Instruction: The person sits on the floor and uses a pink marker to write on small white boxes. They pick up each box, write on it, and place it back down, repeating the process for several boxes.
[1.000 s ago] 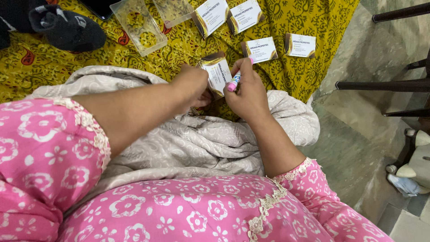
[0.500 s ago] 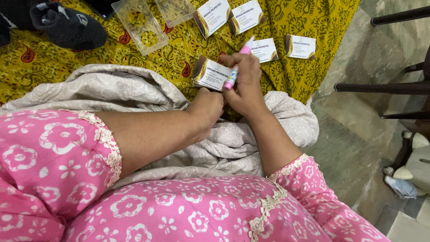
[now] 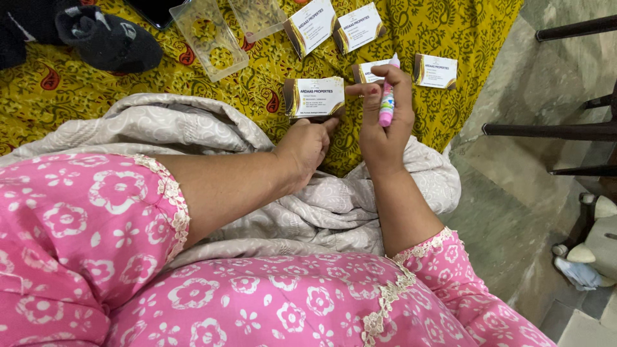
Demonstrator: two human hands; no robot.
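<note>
Your left hand [image 3: 307, 146] has set the card stack [image 3: 315, 97] flat at frame centre, fingertips curled loosely touching; your right hand [image 3: 380, 122], risen, grips the pink pen [image 3: 387, 103].

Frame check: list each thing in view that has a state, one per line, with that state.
left hand: resting at the lower edge of the card stack, fingers curled
right hand: closed around the pink marker
pink marker: upright, white end up
card stack: lying flat, printed face up
loose cards: spread singly on the yellow cloth, face up
clear plastic box: open, lying empty
grey blanket: crumpled over the lap
</note>
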